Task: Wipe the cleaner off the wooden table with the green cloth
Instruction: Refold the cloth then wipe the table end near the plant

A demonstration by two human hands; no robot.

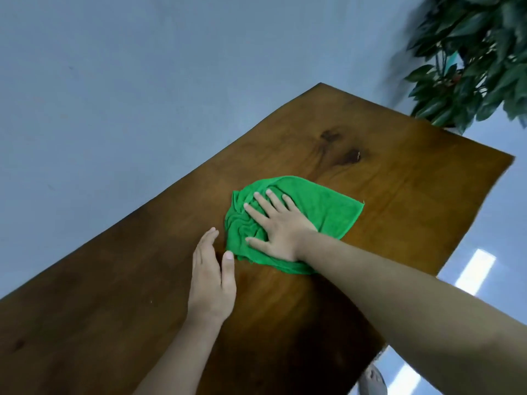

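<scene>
The wiping step is in hand: the right hand [281, 229] lies spread, fingers straight, pressing the bunched green cloth [322, 206] down about midway between the long edges of the wooden bench [399, 181]. The left hand [212, 277] lies flat, fingers together, just beside the cloth, holding nothing. No cleaner shows plainly; the next move probably calls for firm sweeps toward unwiped wood

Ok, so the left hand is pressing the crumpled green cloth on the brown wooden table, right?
No: the head view shows the right hand pressing the crumpled green cloth on the brown wooden table; the left hand lies beside it.
</scene>
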